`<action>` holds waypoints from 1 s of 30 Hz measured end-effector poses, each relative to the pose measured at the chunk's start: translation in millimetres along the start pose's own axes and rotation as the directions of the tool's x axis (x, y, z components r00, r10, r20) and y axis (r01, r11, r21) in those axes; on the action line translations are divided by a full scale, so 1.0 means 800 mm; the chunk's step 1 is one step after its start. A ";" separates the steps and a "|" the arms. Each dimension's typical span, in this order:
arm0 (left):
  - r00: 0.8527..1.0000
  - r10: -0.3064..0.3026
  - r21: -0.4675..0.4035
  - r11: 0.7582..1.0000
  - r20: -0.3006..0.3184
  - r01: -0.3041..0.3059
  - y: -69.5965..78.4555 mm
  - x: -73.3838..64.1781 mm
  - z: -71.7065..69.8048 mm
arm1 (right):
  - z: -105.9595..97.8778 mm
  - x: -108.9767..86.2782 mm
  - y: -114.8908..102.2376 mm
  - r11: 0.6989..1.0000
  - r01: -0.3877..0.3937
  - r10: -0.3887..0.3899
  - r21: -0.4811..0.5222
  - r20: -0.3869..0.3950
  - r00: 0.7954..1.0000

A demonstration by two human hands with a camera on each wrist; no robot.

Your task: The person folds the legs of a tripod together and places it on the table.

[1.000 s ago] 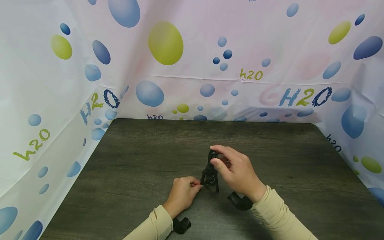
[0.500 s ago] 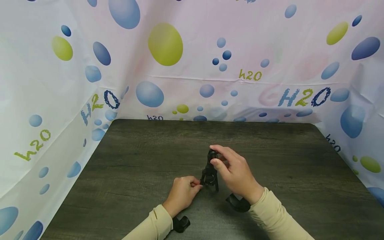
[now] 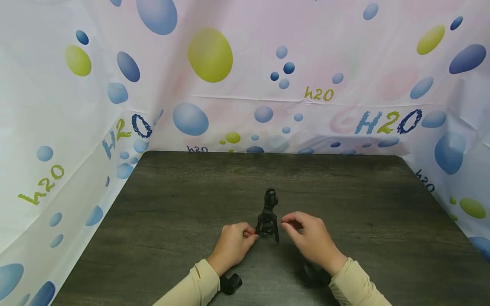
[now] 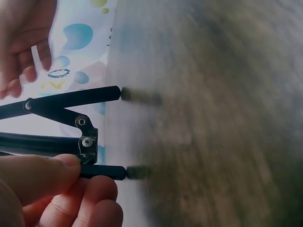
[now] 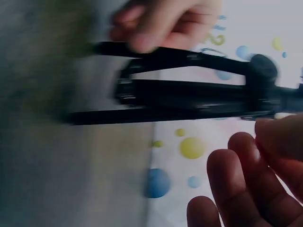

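Now right hand (image 3: 314,241) lowered from tripod head (image 3: 270,198); left hand (image 3: 231,245) pinches leg (image 4: 113,171).

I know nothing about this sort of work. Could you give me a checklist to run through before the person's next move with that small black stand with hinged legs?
1. Small black stand with hinged legs upright on the dark wood-grain tabletop: ok.
2. Left hand steadying the stand: ok, it pinches one slim black leg near the foot.
3. Right hand holding the stand: not ok, it grips nothing; its fingertips are close beside the stand.
4. Legs spread: ok for the two seen plainly from the left wrist.
5. Hinges firmly locked: cannot tell from these pictures.
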State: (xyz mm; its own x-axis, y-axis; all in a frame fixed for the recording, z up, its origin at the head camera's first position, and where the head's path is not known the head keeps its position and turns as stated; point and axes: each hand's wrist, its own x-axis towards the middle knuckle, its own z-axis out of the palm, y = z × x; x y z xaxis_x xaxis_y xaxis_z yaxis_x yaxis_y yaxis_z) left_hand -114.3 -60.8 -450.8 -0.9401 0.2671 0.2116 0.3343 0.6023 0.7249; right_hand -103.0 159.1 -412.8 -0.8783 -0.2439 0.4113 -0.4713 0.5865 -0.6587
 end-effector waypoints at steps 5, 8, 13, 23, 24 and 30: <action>1.000 -0.001 -0.002 1.000 0.006 0.001 0.000 0.000 0.000 | 0.013 -0.013 0.013 0.999 -0.041 0.042 -0.021 0.025 0.999; 1.000 -0.003 -0.011 1.000 0.012 0.003 -0.001 0.001 -0.001 | 0.020 -0.017 0.018 0.998 -0.051 0.052 -0.032 0.029 0.998; 1.000 -0.010 -0.025 1.000 0.029 0.011 -0.002 0.001 -0.002 | 0.028 -0.020 0.023 0.996 -0.073 0.076 -0.051 0.048 0.996; 0.998 -0.028 -0.027 0.999 0.055 0.030 0.000 0.002 -0.004 | 0.036 -0.021 0.025 0.988 -0.128 0.131 -0.082 0.039 0.991; 0.998 -0.027 -0.027 0.999 0.054 0.028 0.000 0.002 -0.004 | 0.037 -0.021 0.025 0.988 -0.132 0.135 -0.086 0.036 0.990; 0.999 -0.021 -0.027 0.999 0.046 0.023 0.000 0.003 -0.003 | 0.040 -0.019 0.023 0.985 -0.137 0.141 -0.104 0.029 0.990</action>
State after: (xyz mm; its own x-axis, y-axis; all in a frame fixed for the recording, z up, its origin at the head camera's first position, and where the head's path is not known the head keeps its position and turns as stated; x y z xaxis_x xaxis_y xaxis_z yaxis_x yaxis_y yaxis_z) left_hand -116.6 -62.1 -448.5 -0.9430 0.2886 0.1656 0.3110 0.5875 0.7470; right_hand -100.9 149.3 -451.6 -0.9380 -0.1813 0.2955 -0.3353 0.6912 -0.6402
